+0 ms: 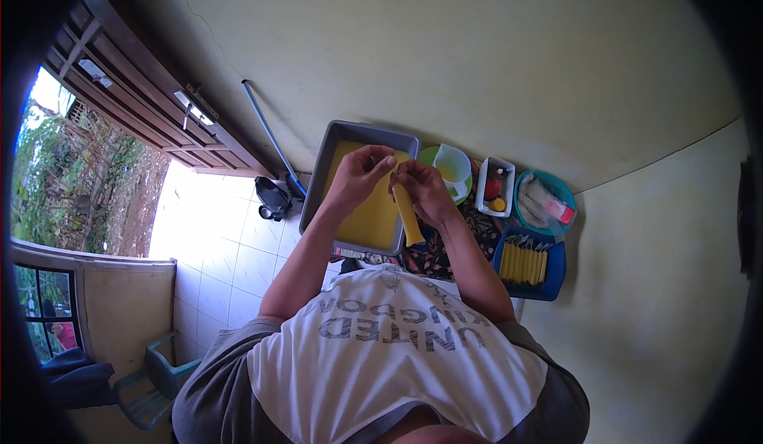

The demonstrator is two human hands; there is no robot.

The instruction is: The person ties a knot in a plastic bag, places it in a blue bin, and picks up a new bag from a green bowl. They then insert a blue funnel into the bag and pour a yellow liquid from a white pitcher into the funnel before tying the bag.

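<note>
My right hand has its fingers closed on the upper end of a slim plastic bag filled with yellow liquid, which hangs down at a slight tilt. Close beside it, my left hand is held up with thumb and fingers pinched together near the bag's top. Whatever lies between those left fingertips is too small to make out. Below both hands is a grey rectangular tub with yellow liquid in it. To its right, a white jug rests on a green plate.
A white box holds a red item and a yellow one. Beyond it are a teal basket with plastic packaging and a blue basket with several filled yellow bags. A blue pole leans by the open door.
</note>
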